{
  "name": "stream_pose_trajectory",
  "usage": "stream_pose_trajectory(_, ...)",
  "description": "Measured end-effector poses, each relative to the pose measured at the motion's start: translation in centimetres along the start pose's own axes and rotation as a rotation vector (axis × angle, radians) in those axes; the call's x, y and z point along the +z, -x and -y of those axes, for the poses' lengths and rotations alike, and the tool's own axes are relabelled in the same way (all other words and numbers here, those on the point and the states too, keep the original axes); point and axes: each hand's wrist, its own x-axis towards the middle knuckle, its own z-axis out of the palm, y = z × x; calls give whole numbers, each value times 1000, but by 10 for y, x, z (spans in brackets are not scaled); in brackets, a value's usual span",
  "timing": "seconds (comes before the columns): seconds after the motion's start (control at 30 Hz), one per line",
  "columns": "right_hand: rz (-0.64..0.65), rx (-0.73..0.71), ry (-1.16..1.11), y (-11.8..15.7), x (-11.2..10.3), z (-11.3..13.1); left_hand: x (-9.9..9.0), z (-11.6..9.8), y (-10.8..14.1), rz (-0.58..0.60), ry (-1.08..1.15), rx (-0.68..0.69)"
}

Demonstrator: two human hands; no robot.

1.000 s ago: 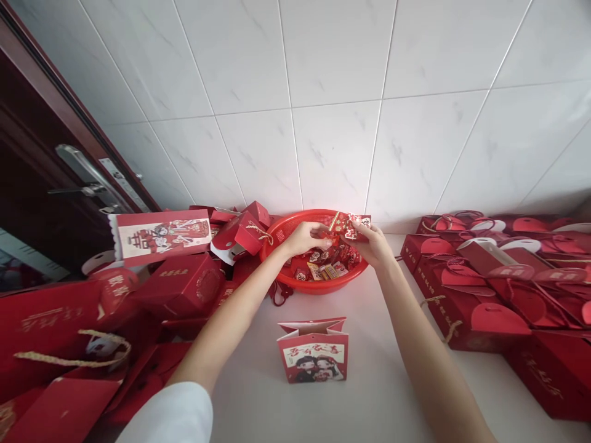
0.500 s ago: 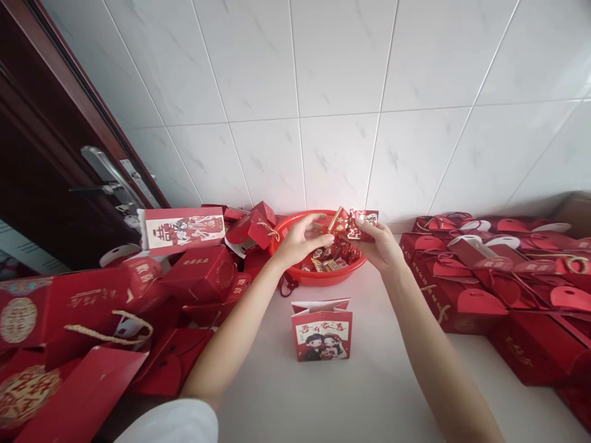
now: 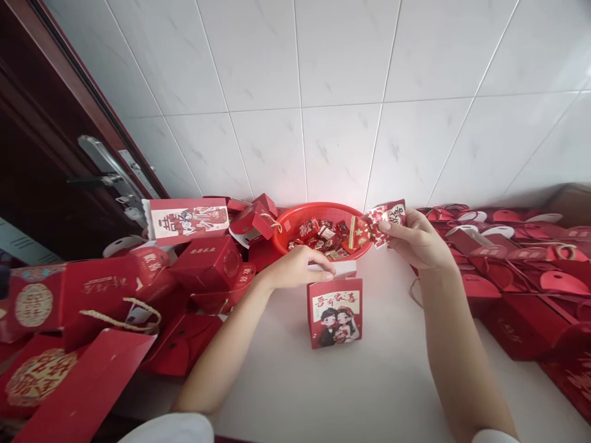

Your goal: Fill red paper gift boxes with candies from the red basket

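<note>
A small red gift box (image 3: 336,315) with a cartoon bride and groom on its front stands upright on the table, its top open. My left hand (image 3: 302,268) is closed at the box's rear top edge, its fingers bent over the opening; the thumb is mostly hidden. Up and to the right, my right hand (image 3: 418,239) pinches several red wrapped candies (image 3: 381,224), red, white and gold, between thumb and fingers. Behind the box, against the wall, sits a red plastic basket (image 3: 295,215) holding many loose wrapped candies (image 3: 325,234).
Red boxes (image 3: 203,264) with rope handles lie piled on the left. More red boxes (image 3: 521,264) stand in rows on the right. The white table (image 3: 286,387) meets a tiled wall (image 3: 341,147), and a dark door (image 3: 37,123) is at the left.
My left hand has come down from the candies over the basket to the box's top. My right hand has moved right with the candies. The box has shifted and turned slightly.
</note>
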Motion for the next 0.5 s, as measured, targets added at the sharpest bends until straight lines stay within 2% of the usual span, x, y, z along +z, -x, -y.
stream_pose_trajectory(0.13,37,1,101,4,-7,3,0,-5,-25,-73,-36,-55)
stream_pose_trajectory(0.27,56,18,231,5,-16,2,1,-10,-39,-37,-101,-34)
stream_pose_trajectory(0.37,104,54,359,3,-18,-1,5,-4,-45,-8,-100,9)
stream_pose_trajectory(0.5,185,106,431,-2,-14,-6,9,8,-47,-52,-62,4)
